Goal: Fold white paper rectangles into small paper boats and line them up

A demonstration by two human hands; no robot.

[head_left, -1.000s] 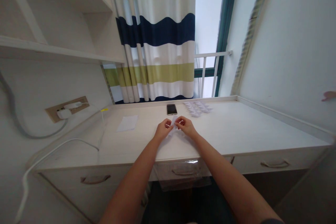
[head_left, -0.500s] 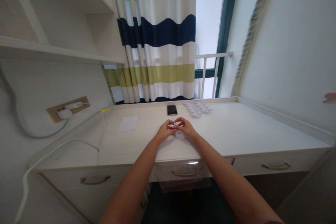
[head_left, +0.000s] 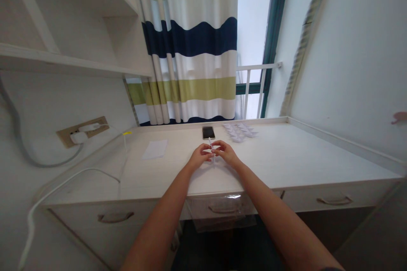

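On the left of the white desk (head_left: 178,173) lies some flat white paper (head_left: 155,149). Next, the left hand (head_left: 199,156) has bent fingers and a thumb gripping one side of a folded paper (head_left: 210,144). The folded paper is between both hands, just in front of a black phone (head_left: 208,132). Its long way runs away from the person, and its far tip points at the phone. It looks white and very thin. The right hand (head_left: 224,153) pinches its other side. Farther right sit white pointy paper shapes (head_left: 239,131).

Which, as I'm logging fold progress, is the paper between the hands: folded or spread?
Likely folded: the white paper shows only as a narrow strip between the left hand and right hand. Its creases cannot be told.
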